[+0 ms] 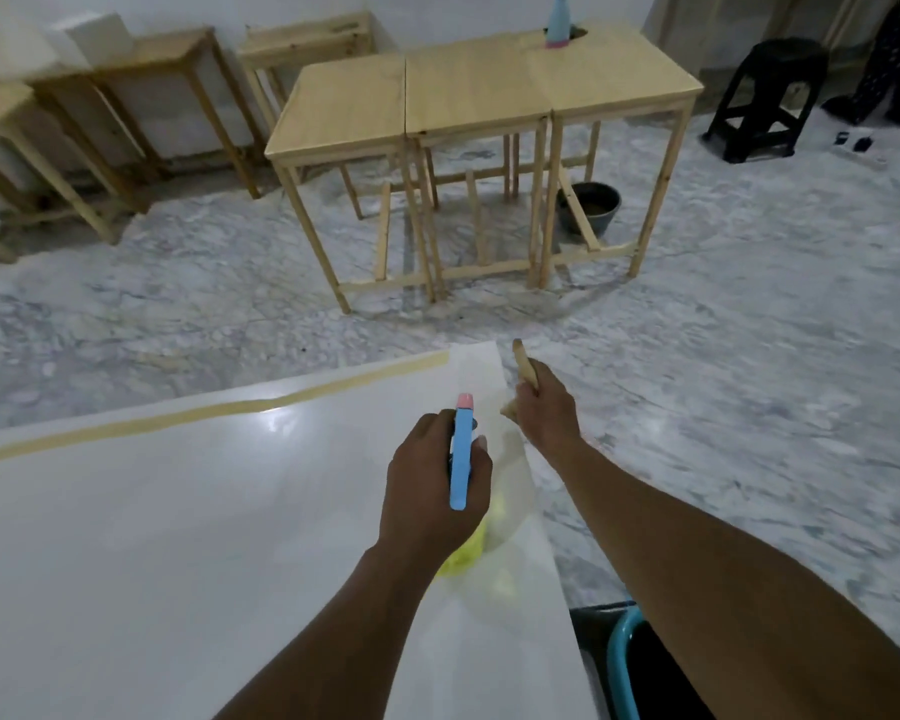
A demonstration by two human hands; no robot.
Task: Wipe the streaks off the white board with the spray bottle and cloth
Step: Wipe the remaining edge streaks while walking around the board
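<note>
- The white board (178, 537) is lying flat and filling the lower left of the view. A tan tape strip (204, 412) is running along its far edge.
- The left hand (427, 491) is hovering over the board's right-hand part with its fingers wrapped tightly round the neck of the spray bottle (461, 470). The blue head and pink nozzle are pointing toward the board's far corner.
- The bottle's clear body is hanging below the hand, above the board, and is holding yellow-green liquid in its lower part.
- The right hand (546, 407) is sitting just off the board's right edge near the far corner, clenching a beige cloth (525, 368). One end of the cloth is sticking up out of the fist and another bit is poking toward the board.
- Beyond the board's far edge, across the marble floor (749, 356), three wooden tables (468, 90) are standing pushed together.
- A second blue bottle (558, 20) with a pink base is standing at the tables' far side, by a dark notch.
- A dark bucket (591, 205) is sitting under the tables, with something brownish showing inside.
- A black stool (770, 96) is standing well beyond the board, to the far right.
- A teal-rimmed object (622, 662) is showing just beside the board's near right edge. What it is holding is too dark to tell.
</note>
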